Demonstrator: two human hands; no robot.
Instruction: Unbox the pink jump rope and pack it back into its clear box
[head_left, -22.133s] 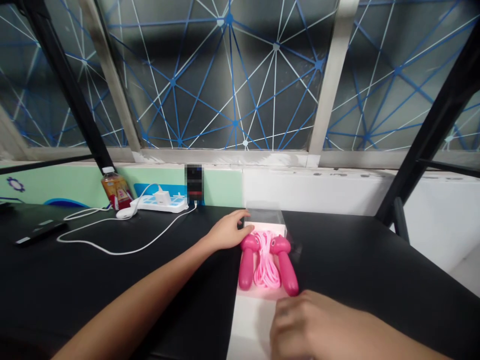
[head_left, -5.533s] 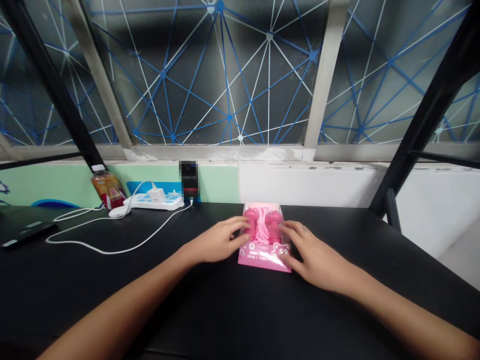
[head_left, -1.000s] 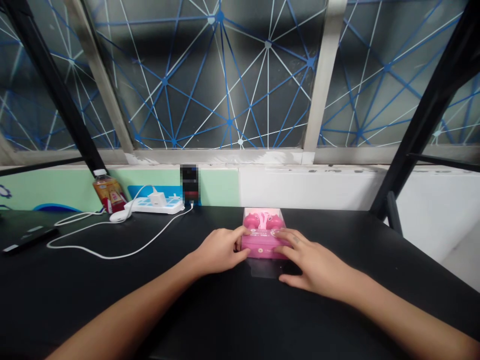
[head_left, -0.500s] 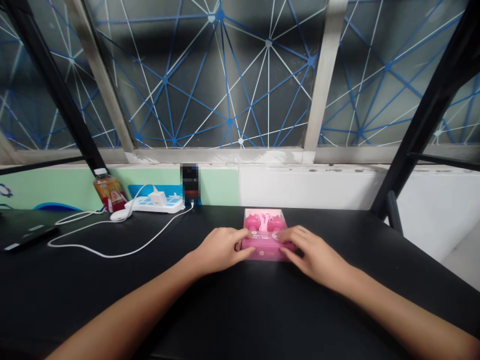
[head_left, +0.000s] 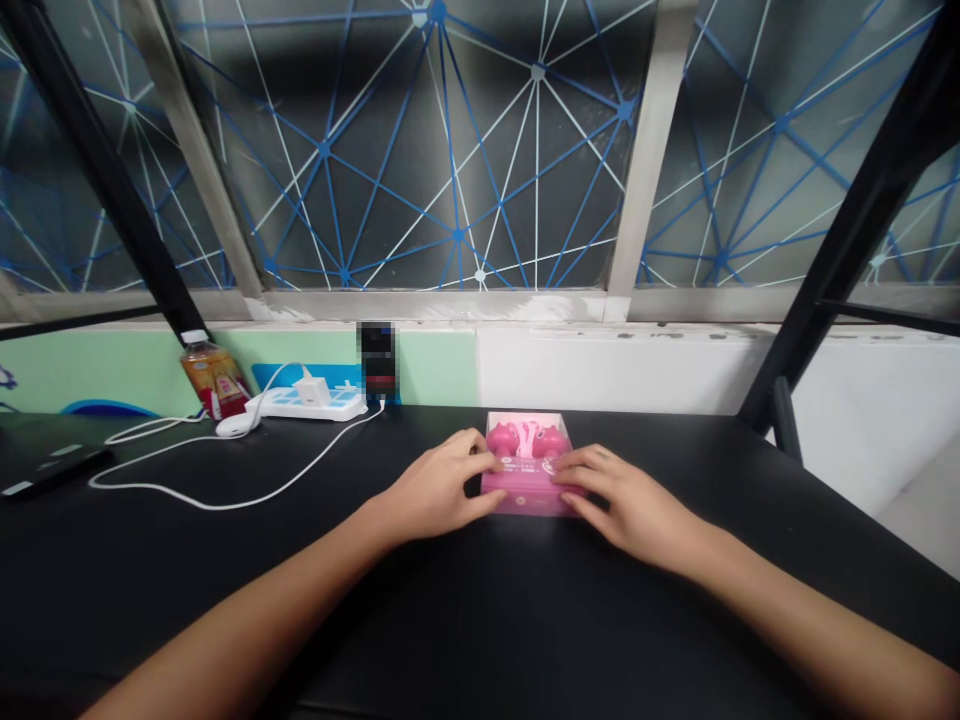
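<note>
We grip the pink jump-rope box [head_left: 529, 499] between left hand [head_left: 442, 487] and right hand [head_left: 630, 505], 2 pink handles [head_left: 551, 441] inside.

Smooth pink plastic handles [head_left: 551, 441], matt black tabletop [head_left: 495, 620]

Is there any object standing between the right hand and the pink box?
Nothing visible stands between them: the right hand already has its fingers over the right edge of the pink box. The bottle and power strip are off to the left.
</note>
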